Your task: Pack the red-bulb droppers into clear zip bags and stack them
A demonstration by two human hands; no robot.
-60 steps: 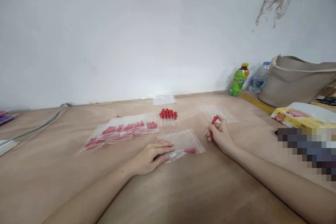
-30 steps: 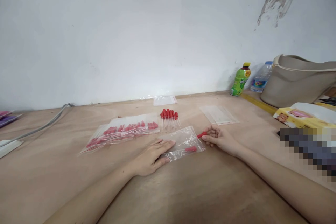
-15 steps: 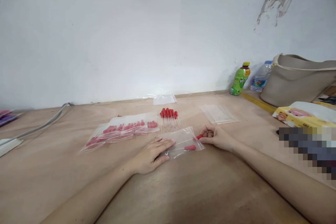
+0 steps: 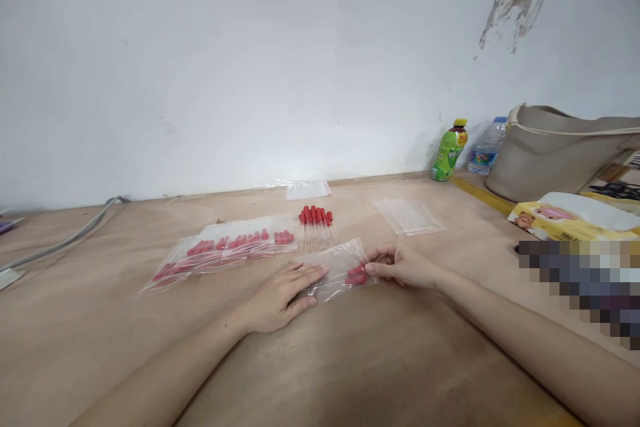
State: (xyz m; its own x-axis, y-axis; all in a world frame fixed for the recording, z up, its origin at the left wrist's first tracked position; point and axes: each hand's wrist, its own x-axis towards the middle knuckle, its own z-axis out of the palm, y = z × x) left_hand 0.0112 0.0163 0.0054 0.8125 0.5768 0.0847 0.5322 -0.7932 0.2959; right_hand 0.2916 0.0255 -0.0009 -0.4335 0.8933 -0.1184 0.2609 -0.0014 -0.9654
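A clear zip bag [image 4: 333, 255] lies flat on the table between my hands. Inside it are two droppers with red bulbs [image 4: 355, 279], side by side near the bag's right end. My left hand [image 4: 287, 293] rests flat on the bag's left part, fingers stretched out. At the bag's right edge, my right hand [image 4: 395, 267] pinches the end of the upper dropper [image 4: 357, 269], its fingertips partly hiding the bulb. Behind the bag, several loose droppers [image 4: 315, 217] lie in a row with their red bulbs pointing away from me.
Filled zip bags [image 4: 235, 243] overlap at the left. Flat bags [image 4: 407, 217] lie at the right, and another bag [image 4: 309, 190] by the wall. A green bottle [image 4: 449, 152], a water bottle [image 4: 485, 150], a grey bin [image 4: 545, 153] and a yellow tissue pack [image 4: 555, 217] stand right. A cable [image 4: 80, 233] runs left.
My right hand has moved left with the dropper, which has slid further into the bag beside the other one. My left hand stays on the bag. The view has shifted slightly.
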